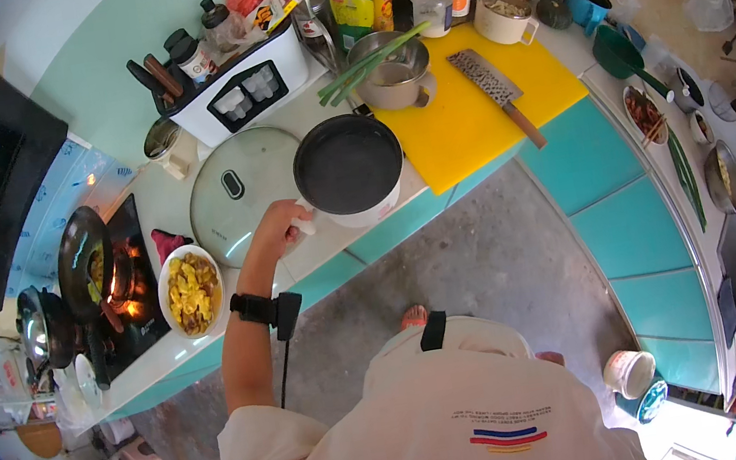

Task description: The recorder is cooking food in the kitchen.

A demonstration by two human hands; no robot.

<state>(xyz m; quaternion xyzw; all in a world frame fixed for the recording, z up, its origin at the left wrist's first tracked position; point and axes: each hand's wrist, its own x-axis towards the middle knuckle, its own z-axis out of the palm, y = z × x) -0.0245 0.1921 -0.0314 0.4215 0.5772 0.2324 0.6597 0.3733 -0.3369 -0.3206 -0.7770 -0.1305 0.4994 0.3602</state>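
My left hand [284, 230] grips the short white handle [303, 217] of a small electric pot [348, 165]. Its dark inside shows from above, and it stands at the counter's front edge. A glass lid [236, 160] with an oval knob lies flat behind my wrist. To the left, an oval white dish [190, 291] holds scrambled eggs [193, 285]. Flames burn on the gas hob [134, 286]. A wok [85, 261] tilts beside the flame, with food and a spatula in it. My right hand is out of view.
On a yellow cutting board [461, 137] lies a cleaver [488, 80], its handle over the front edge. Spring onion [379, 63] rests across a metal-lined cup [391, 76]. A knife holder [241, 95] and several bottles line the back. Buckets [630, 373] stand on the floor at right.
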